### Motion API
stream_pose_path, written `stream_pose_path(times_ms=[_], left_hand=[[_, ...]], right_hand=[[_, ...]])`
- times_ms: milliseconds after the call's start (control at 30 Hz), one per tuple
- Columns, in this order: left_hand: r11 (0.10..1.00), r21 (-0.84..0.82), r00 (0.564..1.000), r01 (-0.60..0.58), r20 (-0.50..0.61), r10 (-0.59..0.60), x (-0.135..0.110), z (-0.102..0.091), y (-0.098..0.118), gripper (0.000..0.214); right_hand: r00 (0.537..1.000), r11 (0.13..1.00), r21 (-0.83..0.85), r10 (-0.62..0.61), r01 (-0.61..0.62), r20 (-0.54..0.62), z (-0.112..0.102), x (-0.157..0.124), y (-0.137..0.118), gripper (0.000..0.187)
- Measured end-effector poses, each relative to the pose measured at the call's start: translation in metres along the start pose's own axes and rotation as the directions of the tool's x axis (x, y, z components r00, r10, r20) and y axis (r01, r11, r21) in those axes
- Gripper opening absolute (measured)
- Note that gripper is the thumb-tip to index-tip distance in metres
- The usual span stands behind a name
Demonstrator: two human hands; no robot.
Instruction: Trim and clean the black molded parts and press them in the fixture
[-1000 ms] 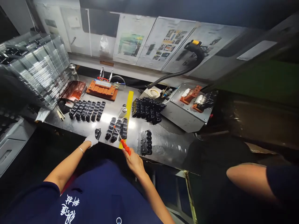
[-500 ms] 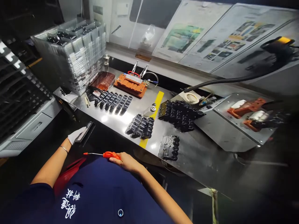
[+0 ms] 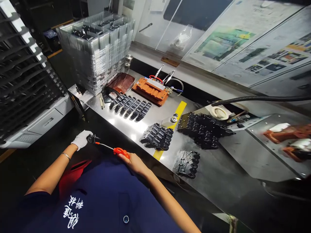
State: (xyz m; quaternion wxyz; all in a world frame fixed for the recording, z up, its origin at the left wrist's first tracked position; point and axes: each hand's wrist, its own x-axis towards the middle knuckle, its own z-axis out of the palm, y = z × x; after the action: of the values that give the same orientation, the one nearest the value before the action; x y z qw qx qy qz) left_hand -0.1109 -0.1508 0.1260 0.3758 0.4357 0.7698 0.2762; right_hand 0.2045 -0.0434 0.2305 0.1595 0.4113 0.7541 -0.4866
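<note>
My left hand (image 3: 82,140), in a white glove, is closed on a dark ribbed plastic part (image 3: 91,138), seen end-on and small. Bare and closed, my right hand (image 3: 130,161) grips an orange air blow gun (image 3: 119,152). Its thin metal nozzle has an orange tip that points left, close beside the dark part. On the metal bench to the right, several black ribbed parts (image 3: 131,107) lie in a slanted row. More black parts stand grouped near the bench's front edge (image 3: 157,136), and a further black block (image 3: 188,164) lies to their right.
An orange fixture (image 3: 151,91) with hoses sits on the bench (image 3: 136,131). Stacked clear trays (image 3: 97,61) rise at the back left. A large cluster of black parts (image 3: 202,129) adjoins a grey machine box (image 3: 262,145). A dark rack (image 3: 26,74) stands at far left.
The dark part has turned from lengthwise to end-on in my left hand. My right hand has brought the blow gun's tip up close to it. The camera view has swung left.
</note>
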Motion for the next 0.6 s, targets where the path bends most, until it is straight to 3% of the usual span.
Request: stream_pose_path(times_ms=[67, 133, 200, 300, 433, 600], left_hand=[[0.994, -0.049, 0.994, -0.102, 0.035, 0.104, -0.002, -0.001, -0.001, 0.021], [0.980, -0.175, 0.989, -0.098, 0.096, 0.116, -0.003, -0.005, 0.000, 0.029], [0.953, -0.303, 0.989, -0.028, 0.128, 0.069, 0.000, -0.011, 0.005, 0.047], [0.913, -0.403, 0.998, 0.065, 0.017, -0.064, 0.014, -0.013, 0.018, 0.058], [0.931, -0.284, 0.952, 0.228, -0.136, -0.274, 0.039, 0.003, 0.042, 0.049], [0.952, -0.197, 0.955, 0.233, -0.139, -0.262, 0.056, 0.026, 0.063, 0.045]], right_hand=[[0.999, 1.000, 0.000, 0.022, -0.022, -0.026, -0.002, 0.003, 0.003, 0.062], [0.996, 0.998, -0.014, 0.053, -0.054, -0.067, -0.005, 0.004, 0.008, 0.062], [0.992, 0.995, -0.038, 0.092, -0.096, -0.088, -0.007, 0.003, 0.012, 0.062], [0.994, 0.994, -0.042, 0.095, -0.097, -0.051, -0.006, -0.001, 0.012, 0.061], [0.998, 0.993, -0.107, 0.050, -0.054, -0.041, 0.003, -0.004, 0.003, 0.055], [0.990, 0.936, -0.324, 0.116, -0.137, -0.083, 0.013, -0.002, -0.001, 0.059]])
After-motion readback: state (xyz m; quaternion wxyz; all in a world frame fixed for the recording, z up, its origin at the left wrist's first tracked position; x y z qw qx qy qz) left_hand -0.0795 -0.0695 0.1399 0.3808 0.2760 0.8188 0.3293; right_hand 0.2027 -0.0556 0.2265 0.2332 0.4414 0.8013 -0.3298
